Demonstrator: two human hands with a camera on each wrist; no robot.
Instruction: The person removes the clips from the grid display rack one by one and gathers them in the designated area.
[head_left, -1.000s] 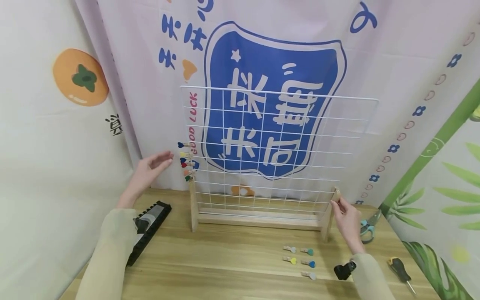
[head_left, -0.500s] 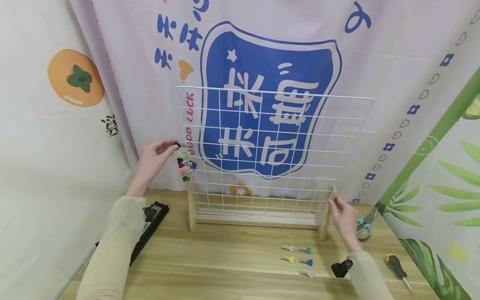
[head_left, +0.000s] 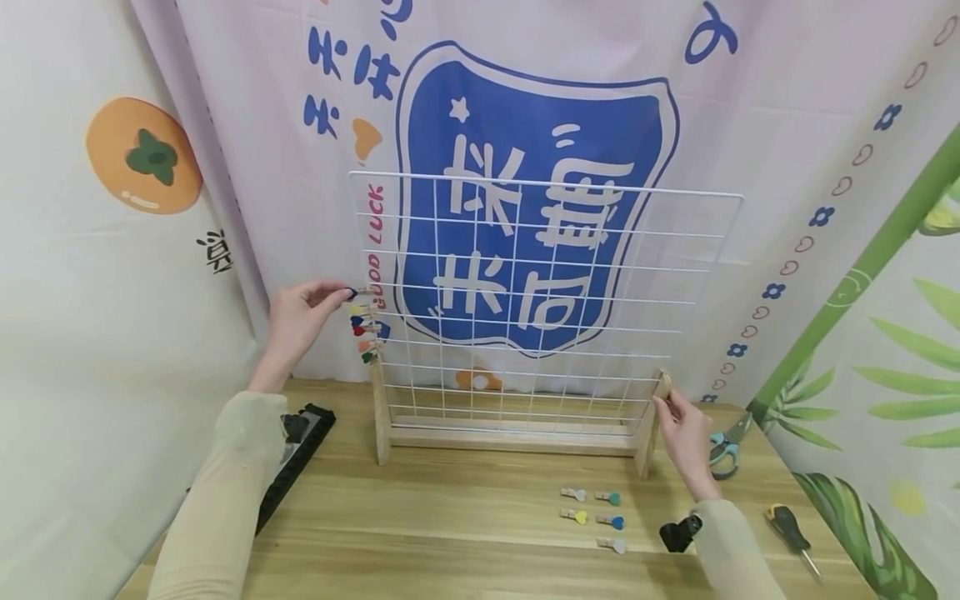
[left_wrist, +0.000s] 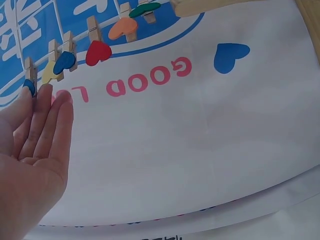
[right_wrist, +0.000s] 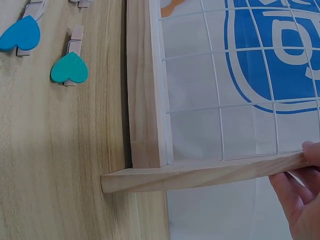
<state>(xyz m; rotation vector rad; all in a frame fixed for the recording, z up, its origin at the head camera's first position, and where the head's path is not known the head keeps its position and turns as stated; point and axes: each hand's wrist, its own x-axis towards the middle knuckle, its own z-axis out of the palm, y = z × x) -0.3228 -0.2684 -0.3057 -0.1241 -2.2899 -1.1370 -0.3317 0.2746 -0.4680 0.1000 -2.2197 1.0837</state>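
My left hand (head_left: 296, 321) pinches a small wooden clothespin with a dark blue heart (left_wrist: 29, 86) between thumb and forefinger. The clothespin sits at the left edge of a white wire grid (head_left: 540, 184). Lower on that edge hang several more heart clothespins, among them a yellow one (left_wrist: 49, 73), a red one (left_wrist: 98, 53), an orange one (left_wrist: 123, 29) and a green one (left_wrist: 145, 9). The grid stands upright in a wooden stand (head_left: 517, 442). At the other side my right hand (head_left: 684, 433) grips the stand's right upright (right_wrist: 215, 176) near its top.
Several loose heart clothespins lie on the table before the stand, including a teal one (head_left: 613, 498) and a yellow one (head_left: 579, 517). Scissors (head_left: 724, 455) and a screwdriver (head_left: 787, 527) lie at the right. A long black object (head_left: 303, 450) lies under my left forearm.
My left hand has moved right from beside the grid to the topmost dark blue clothespin and now pinches it. My right hand keeps its grip on the upright. The view has shifted slightly.
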